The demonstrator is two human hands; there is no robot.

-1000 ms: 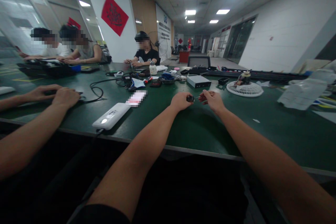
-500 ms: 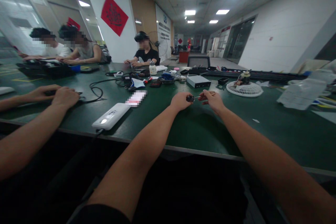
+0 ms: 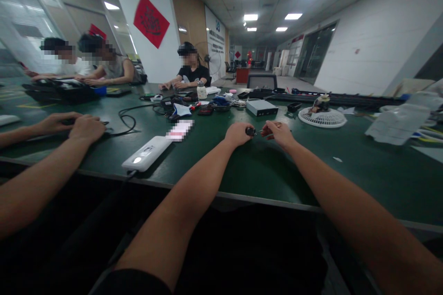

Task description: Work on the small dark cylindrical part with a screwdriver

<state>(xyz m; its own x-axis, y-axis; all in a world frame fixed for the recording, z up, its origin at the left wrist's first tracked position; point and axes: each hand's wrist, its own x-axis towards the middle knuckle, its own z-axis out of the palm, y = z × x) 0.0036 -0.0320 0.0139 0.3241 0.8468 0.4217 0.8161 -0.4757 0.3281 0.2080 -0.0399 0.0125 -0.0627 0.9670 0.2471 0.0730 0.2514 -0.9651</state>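
The small dark part (image 3: 249, 132) is above the green table (image 3: 221, 166), at the finger end of your left hand (image 3: 236, 133), with its rounded face turned to your right. Your left fingers are curled round it, leaving little gap; most of its body is hidden, so its full shape cannot be told. Your right hand (image 3: 281, 133) has a slim metal tool (image 3: 259, 131) pinched between thumb and fingers, the shaft pointing at the part. Whether the tip touches cannot be told at this size.

Judged by its look, the part should be light and stiff, with a hard casing that could turn or slip under a sideways push. Take hold round its outer rim, and keep your fingertips off the face opposite the tool. The tool looks thin and rigid; grip it well back from the tip and in line with the shaft.

Beyond your hands sits a grey box (image 3: 262, 108), with a white fan grille (image 3: 322, 118) to its right. To your left lies a white device (image 3: 147, 153); farther left, a co-worker's hands (image 3: 85, 129) are at a black cable (image 3: 133, 123).
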